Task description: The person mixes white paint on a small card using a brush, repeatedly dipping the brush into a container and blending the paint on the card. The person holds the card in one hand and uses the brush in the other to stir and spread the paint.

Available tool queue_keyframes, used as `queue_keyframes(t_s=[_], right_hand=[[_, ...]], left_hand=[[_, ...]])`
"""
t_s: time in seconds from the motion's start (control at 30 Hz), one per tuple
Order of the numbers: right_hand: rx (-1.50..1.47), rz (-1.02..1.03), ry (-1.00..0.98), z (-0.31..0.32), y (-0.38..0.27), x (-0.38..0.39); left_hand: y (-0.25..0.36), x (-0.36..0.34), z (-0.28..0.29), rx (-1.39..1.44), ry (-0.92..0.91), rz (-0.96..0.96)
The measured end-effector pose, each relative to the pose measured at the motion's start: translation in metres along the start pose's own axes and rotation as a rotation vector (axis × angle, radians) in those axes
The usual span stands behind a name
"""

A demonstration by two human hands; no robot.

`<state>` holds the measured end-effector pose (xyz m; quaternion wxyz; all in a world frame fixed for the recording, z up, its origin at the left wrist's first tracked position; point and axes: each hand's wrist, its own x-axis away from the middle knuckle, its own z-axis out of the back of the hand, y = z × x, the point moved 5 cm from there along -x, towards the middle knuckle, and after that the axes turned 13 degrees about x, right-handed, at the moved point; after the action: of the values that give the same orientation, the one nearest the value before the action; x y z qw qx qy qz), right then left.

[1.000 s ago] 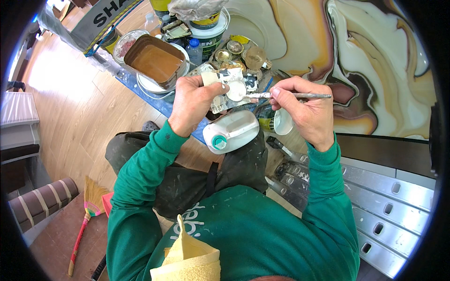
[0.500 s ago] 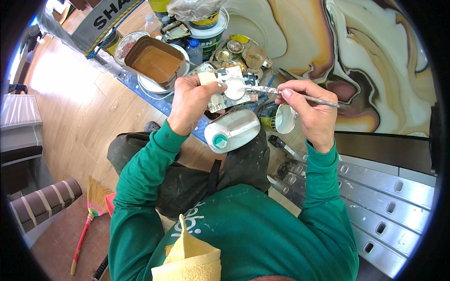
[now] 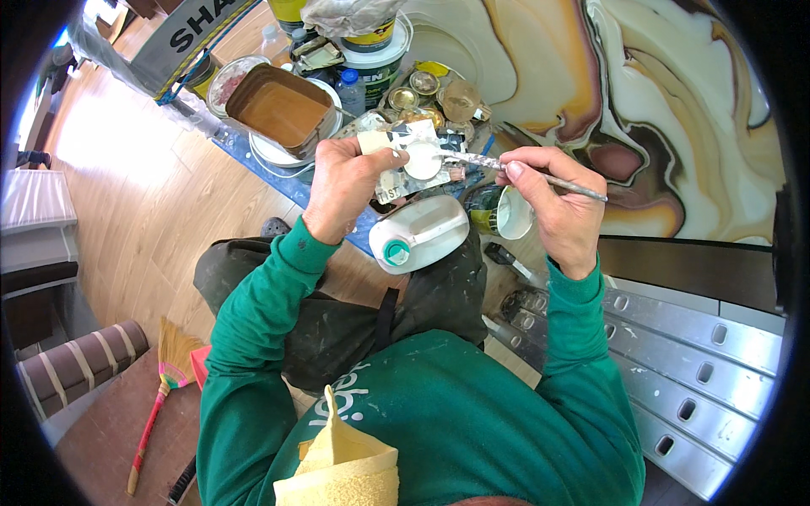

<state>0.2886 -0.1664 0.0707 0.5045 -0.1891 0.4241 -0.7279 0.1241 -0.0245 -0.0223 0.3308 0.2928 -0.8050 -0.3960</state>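
Observation:
My left hand is closed on a paint-smeared piece of card, its thumb lying on top. A round white patch of paint shows on the card; whether it sits in a shallow lid I cannot tell. My right hand pinches a thin, paint-spattered brush. The brush tip touches the right edge of the white patch. Just below the card, between my knees, lies a white plastic jug with a green cap.
A tub of brown liquid, buckets and small open tins stand beyond my hands. A white-lined pot lies below my right hand. Right are a marbled panel and a metal ladder; left, a broom.
The brush and my right hand have shifted very slightly. The card, my left hand and the jug stay almost where they were.

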Motion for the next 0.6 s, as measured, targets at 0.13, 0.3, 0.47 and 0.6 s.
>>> queue_keyframes(t_s=[0.13,0.3,0.47,0.6], right_hand=[[0.048,0.034,-0.048,-0.006,0.0,0.0],[-0.102,-0.019,0.063,0.0,0.003,0.003],[-0.152,-0.033,0.078,-0.002,0.006,0.005],[-0.202,-0.098,0.018,-0.005,0.013,0.006]], left_hand=[[-0.002,0.0,0.0,0.021,0.011,0.025],[-0.001,0.0,0.001,-0.004,0.031,-0.011],[-0.001,0.003,-0.001,0.017,0.021,0.034],[0.001,0.003,-0.002,0.033,0.025,0.059]])
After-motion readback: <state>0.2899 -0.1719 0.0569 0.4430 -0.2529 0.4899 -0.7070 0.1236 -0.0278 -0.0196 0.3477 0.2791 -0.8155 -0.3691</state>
